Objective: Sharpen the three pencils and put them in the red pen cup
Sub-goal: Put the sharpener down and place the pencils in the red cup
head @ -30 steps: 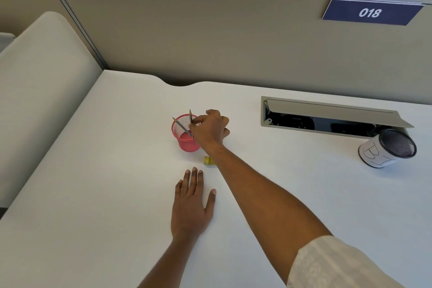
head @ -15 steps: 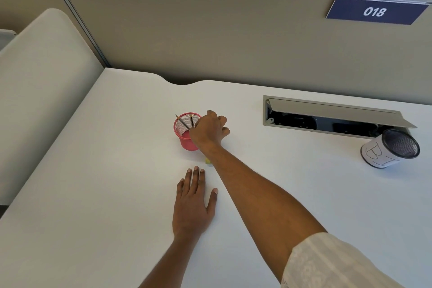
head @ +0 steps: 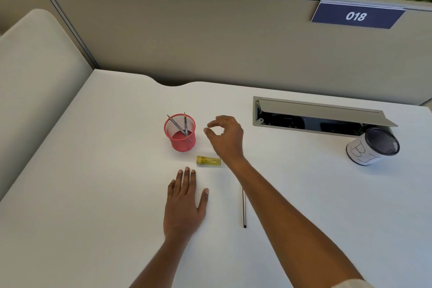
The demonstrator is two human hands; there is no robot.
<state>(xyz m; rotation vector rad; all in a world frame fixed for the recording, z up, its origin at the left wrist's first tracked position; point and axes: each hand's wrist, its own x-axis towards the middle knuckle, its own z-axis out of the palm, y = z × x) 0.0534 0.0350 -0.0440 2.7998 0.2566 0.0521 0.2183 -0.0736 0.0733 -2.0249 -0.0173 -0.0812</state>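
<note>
Two pencils (head: 181, 124) standing in red pen cup (head: 180, 133); third pencil (head: 244, 208) flat on surface (head: 93, 170), at 5 o'clock from cup. Light, stiff, prone to rolling; best pinched mid-shaft. Right hand (head: 225, 134) grip loose, empty; left hand (head: 184, 199) spread flat.

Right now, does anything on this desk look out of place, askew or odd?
Slightly. One pencil lies loose on the desk, partly under the right forearm, while two pencils stand in the red pen cup. The yellow sharpener lies on its side. The flap of the cable box stands open. Nothing looks spilled or damaged.
</note>
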